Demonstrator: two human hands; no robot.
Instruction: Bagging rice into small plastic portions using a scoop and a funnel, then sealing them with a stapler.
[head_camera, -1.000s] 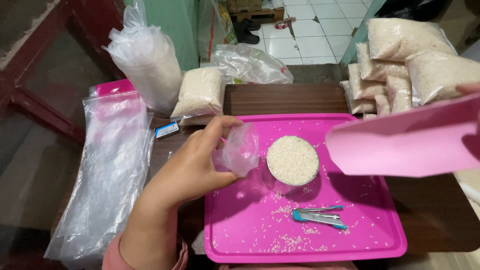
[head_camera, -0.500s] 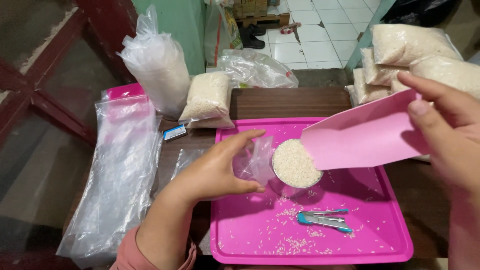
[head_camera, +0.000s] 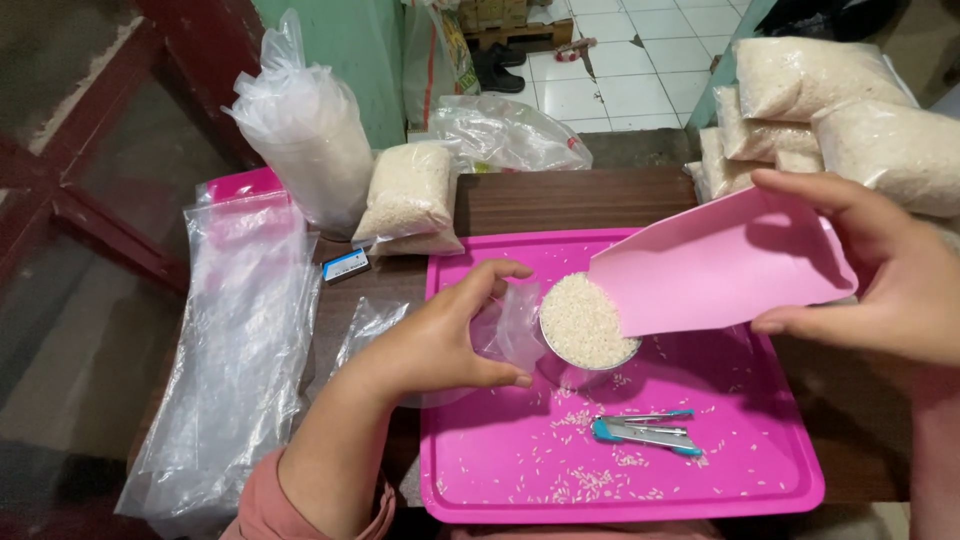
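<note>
Now left fingers pinch a clear bag — right fingers clamp a pink scoop.

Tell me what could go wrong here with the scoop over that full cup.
The cup already looks full to the brim, so anything sliding off the pink scoop may spill onto the tray, where loose grains already lie. The left hand pinches only the thin plastic bag beside the cup, which could slip.
</note>
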